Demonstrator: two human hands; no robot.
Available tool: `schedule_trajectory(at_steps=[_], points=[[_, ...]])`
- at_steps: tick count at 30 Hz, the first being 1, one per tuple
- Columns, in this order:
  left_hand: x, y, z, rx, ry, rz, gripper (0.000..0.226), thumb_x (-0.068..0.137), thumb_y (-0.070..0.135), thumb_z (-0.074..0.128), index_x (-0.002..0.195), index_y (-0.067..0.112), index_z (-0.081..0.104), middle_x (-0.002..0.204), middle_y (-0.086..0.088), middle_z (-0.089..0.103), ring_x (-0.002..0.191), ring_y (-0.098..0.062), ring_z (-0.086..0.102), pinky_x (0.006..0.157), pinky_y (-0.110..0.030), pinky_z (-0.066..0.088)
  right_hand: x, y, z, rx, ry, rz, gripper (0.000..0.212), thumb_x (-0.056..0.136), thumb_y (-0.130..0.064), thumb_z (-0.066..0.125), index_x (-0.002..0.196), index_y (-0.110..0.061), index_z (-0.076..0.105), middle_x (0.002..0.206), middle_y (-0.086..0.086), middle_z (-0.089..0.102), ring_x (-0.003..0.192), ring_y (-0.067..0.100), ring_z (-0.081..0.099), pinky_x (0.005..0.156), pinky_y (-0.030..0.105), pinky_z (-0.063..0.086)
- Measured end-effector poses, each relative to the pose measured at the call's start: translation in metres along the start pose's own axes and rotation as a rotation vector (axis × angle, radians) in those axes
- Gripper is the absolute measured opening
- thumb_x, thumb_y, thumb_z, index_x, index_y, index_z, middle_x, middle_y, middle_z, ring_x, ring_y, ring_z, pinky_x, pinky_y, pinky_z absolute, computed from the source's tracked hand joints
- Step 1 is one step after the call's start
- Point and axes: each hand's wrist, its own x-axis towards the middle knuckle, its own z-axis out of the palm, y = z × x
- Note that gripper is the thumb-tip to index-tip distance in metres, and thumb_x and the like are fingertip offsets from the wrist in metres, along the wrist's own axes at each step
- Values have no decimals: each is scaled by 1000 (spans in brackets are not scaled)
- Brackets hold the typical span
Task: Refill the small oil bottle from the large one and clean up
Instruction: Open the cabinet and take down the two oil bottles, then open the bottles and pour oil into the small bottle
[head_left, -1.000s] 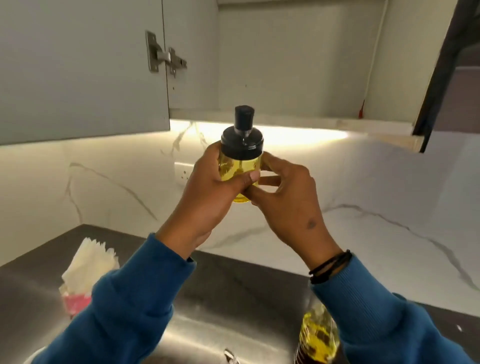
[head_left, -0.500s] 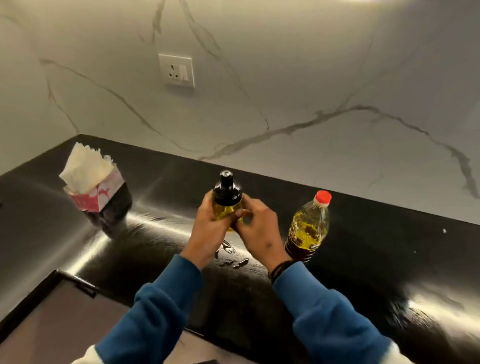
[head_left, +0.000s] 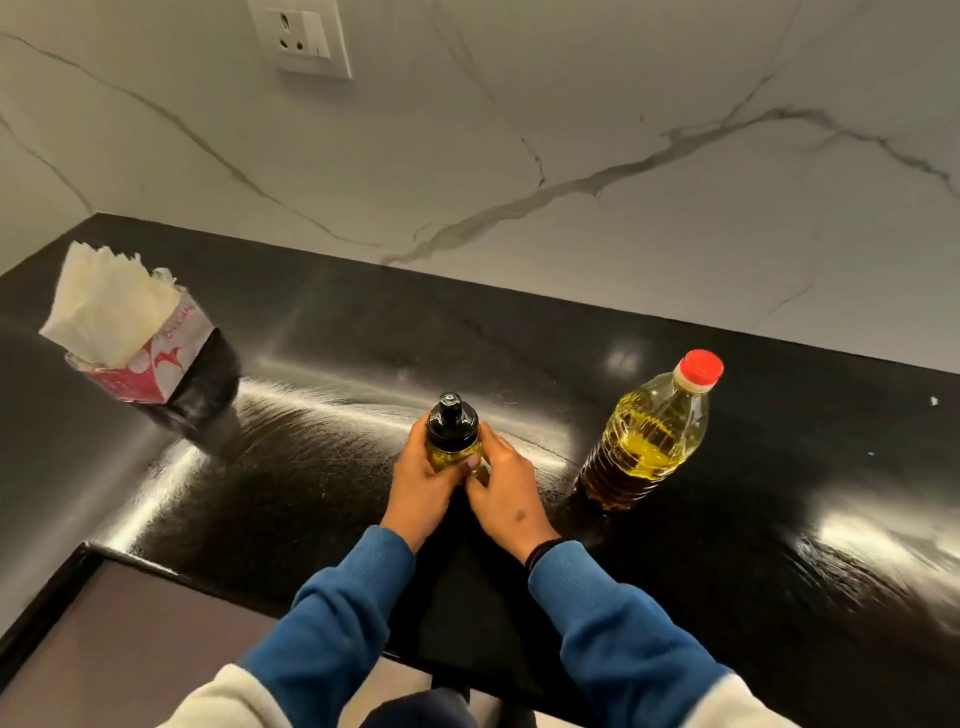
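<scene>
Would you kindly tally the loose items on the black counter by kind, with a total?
Oil bottles: 2, the small oil bottle with a black pump top, gripped by the left hand and right hand, and the large oil bottle with a red cap.
Tissue packs: 1, the tissue pack at the left.
Total: 3
</scene>
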Motion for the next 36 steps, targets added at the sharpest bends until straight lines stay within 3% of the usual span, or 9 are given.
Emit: schedule_trajectory(at_steps=[4,14,18,20,22,25,30,34,36], points=[[9,-6,-9,45,-40,-4,65,80,-2,81,136,18,54,119,8,70,112,-4,66,105,-32,51,3,-1,5,-24,-52,21,70,84,7,54,146,-24,44,131,-2,62,119,12,56,103,17,40],[19,-21,-14,96,-63,24,70,82,0,79,137,33,49,123,9,68,115,2,63,107,-28,49,6,4,22,-44,-17,99,83,78,9,51,153,-22,33,134,2,58,124,18,53,109,34,44],[15,-19,-19,143,-38,45,87,78,11,86,150,25,40,139,12,57,127,-2,53,113,-29,41,4,-4,17,-87,-18,143,72,84,11,48,152,-11,34,139,9,53,130,25,49,107,19,37],[13,-13,-24,168,-4,91,96,75,18,89,154,22,36,148,12,47,137,-3,42,115,-25,31,5,-9,10,-81,23,167,69,89,5,52,154,-9,31,150,11,43,141,26,39,117,32,33],[13,-7,-29,148,34,141,96,72,22,91,153,23,39,152,10,47,141,-3,40,117,-26,30,7,-17,2,-57,84,132,68,89,-4,59,152,-13,36,150,10,43,141,26,40,115,44,38],[14,3,-28,151,84,174,86,72,25,91,146,28,48,148,8,53,139,-6,46,116,-28,35,15,-38,-12,-67,124,28,64,85,-12,63,146,-15,45,144,7,48,134,22,46,109,45,44],[14,13,-20,179,86,183,67,72,16,87,134,22,63,131,4,66,121,-8,59,108,-40,48,31,-67,-18,-318,140,-111,59,88,-35,69,140,-15,49,130,5,47,116,20,53,98,32,49],[16,11,-19,111,94,152,67,59,46,80,122,25,68,117,7,73,109,-8,67,99,-40,55,41,-75,-18,-544,58,-32,37,89,-45,65,106,-13,60,102,6,58,90,24,59,77,35,52],[18,8,-20,105,84,151,68,58,45,81,121,21,70,112,7,74,104,-8,69,94,-39,58,43,-76,-19,-562,50,14,35,89,-47,65,91,-12,60,89,6,62,79,24,60,68,35,52]])
